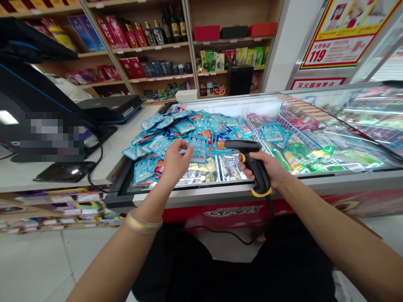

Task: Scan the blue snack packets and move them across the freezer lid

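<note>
My right hand is wrapped round the grip of a black and yellow barcode scanner, its head pointing left. A cable hangs from the scanner's base. In my left hand, thumb and fingers pinch the edge of a blue snack packet, which is held up in front of the scanner. Behind and left of it, a heap of similar blue packets lies on the glass lid of a chest freezer. A few more blue packets lie apart on the glass, right of the scanner.
The chest freezer spans the front, with wire baskets of frozen goods under its glass. At left, a counter carries a black checkout terminal, a scale and a dark pouch. Stocked shelves stand behind.
</note>
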Action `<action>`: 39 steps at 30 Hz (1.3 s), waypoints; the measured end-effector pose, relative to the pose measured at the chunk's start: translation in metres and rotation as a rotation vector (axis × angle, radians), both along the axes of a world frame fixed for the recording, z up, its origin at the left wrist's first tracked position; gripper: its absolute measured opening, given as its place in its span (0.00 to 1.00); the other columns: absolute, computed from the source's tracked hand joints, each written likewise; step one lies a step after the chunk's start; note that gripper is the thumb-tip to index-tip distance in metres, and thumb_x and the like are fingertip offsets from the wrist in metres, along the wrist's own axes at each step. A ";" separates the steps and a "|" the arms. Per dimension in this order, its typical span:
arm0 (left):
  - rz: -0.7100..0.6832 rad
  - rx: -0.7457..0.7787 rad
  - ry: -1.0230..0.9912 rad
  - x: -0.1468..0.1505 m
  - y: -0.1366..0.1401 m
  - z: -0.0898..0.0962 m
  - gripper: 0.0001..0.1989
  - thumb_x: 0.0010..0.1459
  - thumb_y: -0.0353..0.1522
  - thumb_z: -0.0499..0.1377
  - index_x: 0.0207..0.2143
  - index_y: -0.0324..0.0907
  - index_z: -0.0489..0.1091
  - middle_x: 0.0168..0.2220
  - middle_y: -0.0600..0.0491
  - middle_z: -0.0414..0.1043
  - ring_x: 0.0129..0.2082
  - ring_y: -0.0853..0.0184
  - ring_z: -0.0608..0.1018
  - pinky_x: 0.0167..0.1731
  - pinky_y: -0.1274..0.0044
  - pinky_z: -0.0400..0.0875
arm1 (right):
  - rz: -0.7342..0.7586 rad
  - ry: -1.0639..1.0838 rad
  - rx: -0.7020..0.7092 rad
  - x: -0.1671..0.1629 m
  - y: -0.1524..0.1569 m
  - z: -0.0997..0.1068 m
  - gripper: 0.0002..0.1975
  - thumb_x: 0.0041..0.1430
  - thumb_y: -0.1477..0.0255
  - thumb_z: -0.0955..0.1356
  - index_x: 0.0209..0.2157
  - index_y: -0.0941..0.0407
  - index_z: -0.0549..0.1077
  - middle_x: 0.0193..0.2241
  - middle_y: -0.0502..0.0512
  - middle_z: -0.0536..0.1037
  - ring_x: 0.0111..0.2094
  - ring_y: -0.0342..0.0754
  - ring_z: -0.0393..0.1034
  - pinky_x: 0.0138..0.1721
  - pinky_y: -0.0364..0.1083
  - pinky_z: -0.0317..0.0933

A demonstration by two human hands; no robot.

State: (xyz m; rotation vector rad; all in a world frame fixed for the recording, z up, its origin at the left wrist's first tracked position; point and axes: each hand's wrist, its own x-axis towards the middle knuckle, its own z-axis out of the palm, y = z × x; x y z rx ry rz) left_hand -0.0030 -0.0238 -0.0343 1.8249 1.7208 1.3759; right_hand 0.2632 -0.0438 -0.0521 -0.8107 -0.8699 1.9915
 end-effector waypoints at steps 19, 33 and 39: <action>-0.084 0.016 -0.225 0.013 0.023 -0.041 0.12 0.57 0.28 0.54 0.23 0.44 0.55 0.22 0.61 0.53 0.24 0.72 0.58 0.29 0.78 0.56 | 0.072 -0.135 0.005 -0.008 0.001 -0.004 0.09 0.51 0.68 0.68 0.31 0.60 0.72 0.22 0.53 0.74 0.18 0.40 0.64 0.16 0.38 0.60; -0.081 -0.021 -0.309 0.014 0.023 -0.039 0.12 0.57 0.29 0.55 0.22 0.43 0.55 0.20 0.62 0.52 0.22 0.73 0.57 0.25 0.80 0.54 | 0.002 -0.083 -0.061 -0.008 0.003 -0.002 0.08 0.53 0.70 0.66 0.32 0.60 0.71 0.21 0.53 0.72 0.17 0.40 0.63 0.16 0.38 0.58; -0.186 -0.110 -0.401 0.061 0.040 -0.024 0.10 0.57 0.31 0.55 0.24 0.44 0.57 0.20 0.62 0.54 0.21 0.73 0.59 0.24 0.81 0.59 | -0.195 -0.005 -0.037 0.033 0.011 0.006 0.07 0.55 0.70 0.65 0.32 0.60 0.71 0.21 0.53 0.71 0.18 0.40 0.62 0.17 0.37 0.58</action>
